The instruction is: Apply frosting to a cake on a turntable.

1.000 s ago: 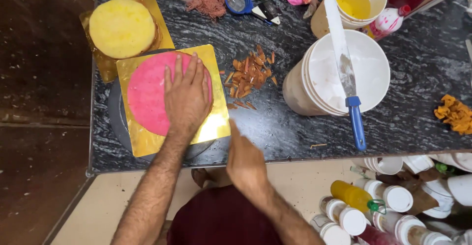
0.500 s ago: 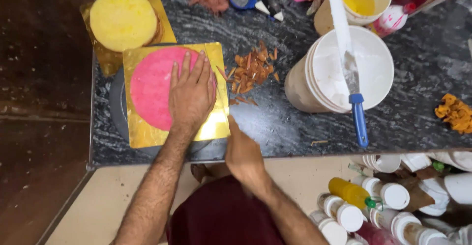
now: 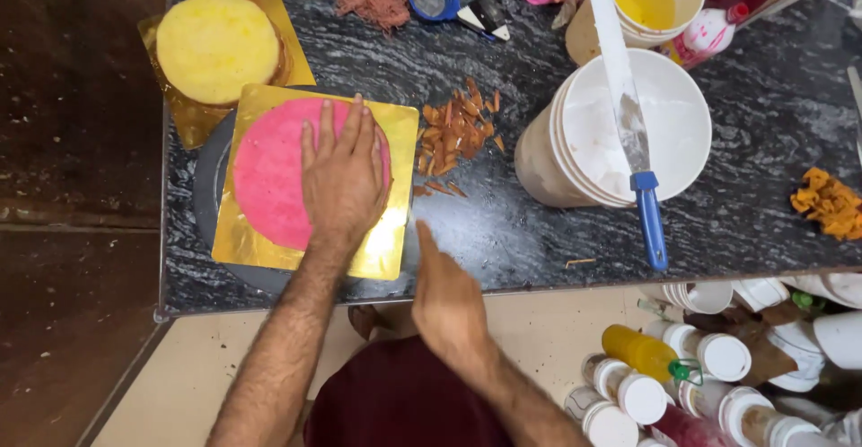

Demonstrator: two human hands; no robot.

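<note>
We see the pink cake layer (image 3: 274,169) on its gold board (image 3: 310,178), still pressed flat under the left hand (image 3: 343,178), fingers spread, grasping nothing. The right hand (image 3: 446,299), just off the board's near corner, has stayed open and empty, edge-on. Past the board lie orange shavings (image 3: 458,128) and a white bucket (image 3: 628,133).

Round pink cake layer (image 3: 274,173) flat on gold board (image 3: 247,245)

A round pink cake layer (image 3: 274,170) lies on a shiny gold square board (image 3: 242,242), with a round pale yellow cake layer (image 3: 216,46) at eleven o'clock. The black stone counter (image 3: 754,196) has wavy grey-white veining, the white tub (image 3: 682,133) carries a spatula with a blue handle (image 3: 650,218), and orange chips (image 3: 456,128) lie at three o'clock of the pink layer.
</note>
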